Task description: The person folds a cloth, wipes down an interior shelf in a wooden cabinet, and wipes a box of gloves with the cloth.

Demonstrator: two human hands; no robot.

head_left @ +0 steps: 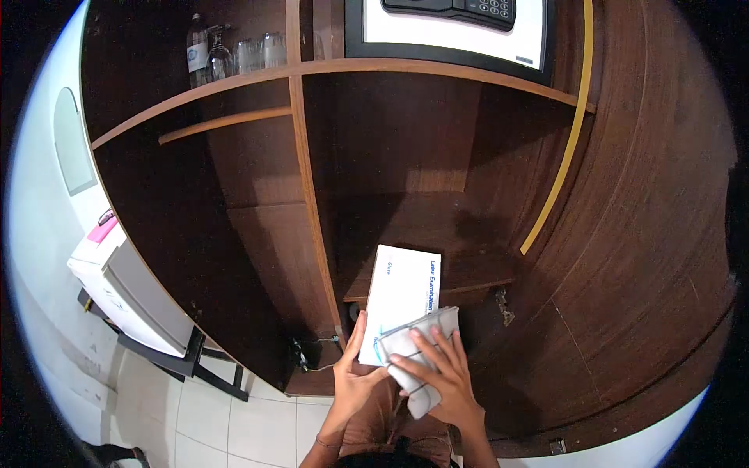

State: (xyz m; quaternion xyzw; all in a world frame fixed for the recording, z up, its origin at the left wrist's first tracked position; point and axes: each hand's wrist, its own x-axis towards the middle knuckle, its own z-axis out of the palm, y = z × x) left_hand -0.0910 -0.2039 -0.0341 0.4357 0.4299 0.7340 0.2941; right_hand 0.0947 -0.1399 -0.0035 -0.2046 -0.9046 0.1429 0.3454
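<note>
A white box (402, 285) with blue lettering, "Latex Examination", stands out from the lower middle, in front of an open cabinet shelf. My left hand (355, 382) grips its lower left side, fingers along the edge and thumb toward the near end. My right hand (446, 378) presses a folded light grey checked cloth (421, 339) on the box's lower right part, its fingers spread over the cloth. The cloth hides that corner of the box, and part of it hangs below toward my body.
A wooden cabinet shelf (421, 273) lies behind the box. Glasses (248, 56) and a bottle (197, 51) stand upper left. A framed panel (460, 35) with a black keypad device is above. A small white fridge (140, 288) stands left on a black stand.
</note>
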